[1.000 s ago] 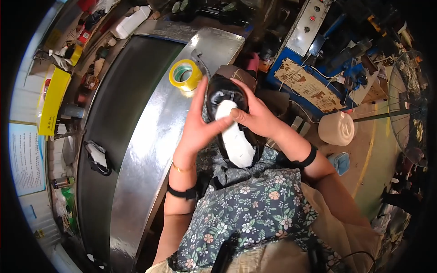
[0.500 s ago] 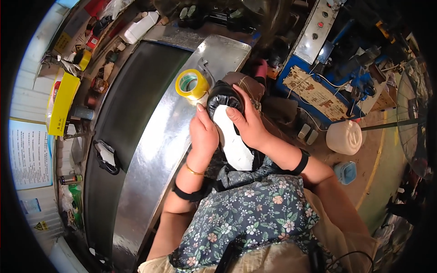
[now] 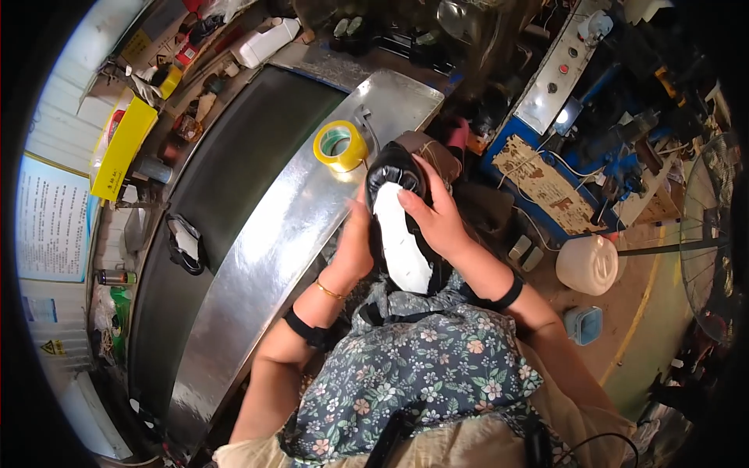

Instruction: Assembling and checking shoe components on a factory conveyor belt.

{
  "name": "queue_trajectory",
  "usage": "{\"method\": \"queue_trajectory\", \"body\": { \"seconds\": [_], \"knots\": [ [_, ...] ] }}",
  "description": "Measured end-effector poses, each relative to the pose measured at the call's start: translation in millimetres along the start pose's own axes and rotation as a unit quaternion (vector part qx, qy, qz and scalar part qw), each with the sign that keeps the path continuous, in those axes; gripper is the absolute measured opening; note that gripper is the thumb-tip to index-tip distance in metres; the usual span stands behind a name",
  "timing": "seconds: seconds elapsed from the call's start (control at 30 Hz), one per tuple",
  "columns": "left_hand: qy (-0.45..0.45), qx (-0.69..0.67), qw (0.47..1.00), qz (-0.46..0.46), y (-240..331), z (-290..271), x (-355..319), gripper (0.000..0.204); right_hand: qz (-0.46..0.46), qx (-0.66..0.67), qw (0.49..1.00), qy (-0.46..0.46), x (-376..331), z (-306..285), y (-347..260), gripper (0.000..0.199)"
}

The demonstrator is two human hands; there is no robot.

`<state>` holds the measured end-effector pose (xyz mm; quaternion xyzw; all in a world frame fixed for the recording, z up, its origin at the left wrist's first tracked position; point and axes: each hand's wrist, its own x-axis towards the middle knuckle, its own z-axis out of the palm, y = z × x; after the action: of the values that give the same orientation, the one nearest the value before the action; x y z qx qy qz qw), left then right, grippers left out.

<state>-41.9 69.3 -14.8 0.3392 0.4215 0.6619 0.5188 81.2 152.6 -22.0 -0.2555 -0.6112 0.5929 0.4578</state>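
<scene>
A black leather shoe upper, gathered in pleats round the toe with a white insole board along its underside, lies sole up above my lap. My right hand grips it from the right, thumb on the board just below the pleats, the other fingers round the toe's side. My left hand is at its left edge; its fingers are smeared by motion, so whether they touch or pinch anything is unclear. Close beyond that hand, a yellow roll of tape rests on the shiny metal ledge.
Left of the ledge runs a dark conveyor belt carrying another black shoe upper. A yellow box and a white jug stand beyond it. On the right are a blue machine, a plastic canister and a blue tub.
My left hand's fingers have dropped from beside the toe and blurred. My right hand keeps its grip on the shoe upper. The whole view has shifted and turned slightly.
</scene>
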Motion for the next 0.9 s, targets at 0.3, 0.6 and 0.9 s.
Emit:
{"method": "queue_trajectory", "body": {
  "seconds": [0.3, 0.6, 0.9],
  "knots": [
    [-0.031, 0.192, 0.979, 0.065, 72, 31, -85, 0.106, 0.048, 0.048, 0.963, -0.26, -45, 3, -98, 0.136],
    [-0.153, 0.303, 0.883, 0.324, 44, 11, -110, 0.087, -0.212, -0.07, 0.914, -0.338, -52, 12, -104, 0.057],
    [-0.054, 0.302, 0.89, 0.338, 32, 32, -93, 0.075, -0.08, 0.02, 0.936, -0.343, -35, 6, -90, 0.034]
  ]
}}
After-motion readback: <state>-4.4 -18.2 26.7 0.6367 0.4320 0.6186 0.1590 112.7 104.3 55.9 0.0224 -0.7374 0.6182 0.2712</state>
